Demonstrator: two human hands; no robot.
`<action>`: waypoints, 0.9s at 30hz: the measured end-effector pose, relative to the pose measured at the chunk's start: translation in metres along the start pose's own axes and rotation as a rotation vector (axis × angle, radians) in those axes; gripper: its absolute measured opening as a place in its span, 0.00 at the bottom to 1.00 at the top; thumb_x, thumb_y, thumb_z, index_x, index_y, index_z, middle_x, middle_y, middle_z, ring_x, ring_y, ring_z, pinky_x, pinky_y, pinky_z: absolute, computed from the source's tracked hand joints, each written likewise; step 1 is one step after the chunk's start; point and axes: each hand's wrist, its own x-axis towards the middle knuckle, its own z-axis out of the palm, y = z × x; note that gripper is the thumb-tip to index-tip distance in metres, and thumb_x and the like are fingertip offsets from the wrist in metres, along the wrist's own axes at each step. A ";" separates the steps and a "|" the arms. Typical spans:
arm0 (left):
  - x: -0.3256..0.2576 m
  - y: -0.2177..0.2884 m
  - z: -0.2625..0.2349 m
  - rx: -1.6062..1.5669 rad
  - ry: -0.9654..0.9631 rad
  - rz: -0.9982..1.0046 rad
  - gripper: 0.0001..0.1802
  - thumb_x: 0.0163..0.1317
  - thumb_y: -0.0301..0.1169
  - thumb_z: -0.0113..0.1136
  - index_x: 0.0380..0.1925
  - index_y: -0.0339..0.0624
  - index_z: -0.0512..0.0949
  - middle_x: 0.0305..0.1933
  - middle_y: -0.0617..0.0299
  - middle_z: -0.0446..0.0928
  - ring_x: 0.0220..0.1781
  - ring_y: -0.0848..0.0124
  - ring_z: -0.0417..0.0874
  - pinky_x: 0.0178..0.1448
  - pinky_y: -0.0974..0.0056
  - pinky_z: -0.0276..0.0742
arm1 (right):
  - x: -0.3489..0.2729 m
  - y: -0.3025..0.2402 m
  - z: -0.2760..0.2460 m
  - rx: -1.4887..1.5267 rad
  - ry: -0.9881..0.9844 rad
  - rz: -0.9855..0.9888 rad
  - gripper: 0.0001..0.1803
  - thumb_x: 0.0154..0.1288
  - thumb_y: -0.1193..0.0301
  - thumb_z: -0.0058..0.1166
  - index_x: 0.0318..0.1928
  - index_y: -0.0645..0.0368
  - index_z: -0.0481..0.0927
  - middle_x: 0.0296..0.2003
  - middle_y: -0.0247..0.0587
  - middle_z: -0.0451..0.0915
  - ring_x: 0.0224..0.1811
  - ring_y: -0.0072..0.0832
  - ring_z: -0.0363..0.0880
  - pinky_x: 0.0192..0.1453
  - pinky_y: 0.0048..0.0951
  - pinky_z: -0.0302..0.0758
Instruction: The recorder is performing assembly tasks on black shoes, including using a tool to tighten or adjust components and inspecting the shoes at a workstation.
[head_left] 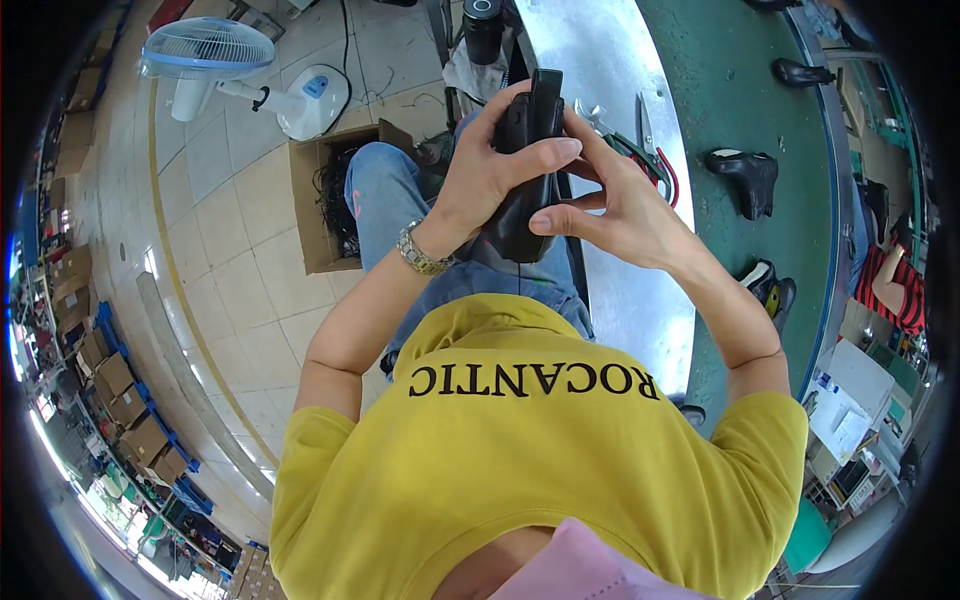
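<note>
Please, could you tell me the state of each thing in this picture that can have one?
Black shoe: held between left hand and right hand.
Wristwatch: fastened on the left wrist.
Cardboard box: open at the top, dark tangled material inside.
Fan: standing on its base; spinning or stopped, I cannot tell.
Red-handled tool: lying on the metal table; open or shut is unclear.

Looks like a workshop, most likely in the shoe trade. Has black shoes (738, 178) spaced along a green strip (735, 115), just beside a shiny metal bench (640, 310) with hand tools (643, 120) on top. Also has cardboard boxes (145, 438) piled at the far left and (standing on the tiled floor (255, 280)) a blue-and-white fan (208, 50).
</note>
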 end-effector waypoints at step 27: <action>-0.010 -0.054 -0.054 0.053 -0.090 0.168 0.57 0.55 0.21 0.69 0.76 0.47 0.40 0.77 0.59 0.50 0.73 0.70 0.59 0.73 0.64 0.59 | 0.032 0.038 0.019 -0.768 0.586 -0.627 0.29 0.55 0.75 0.64 0.59 0.63 0.74 0.32 0.47 0.82 0.28 0.40 0.82 0.30 0.36 0.78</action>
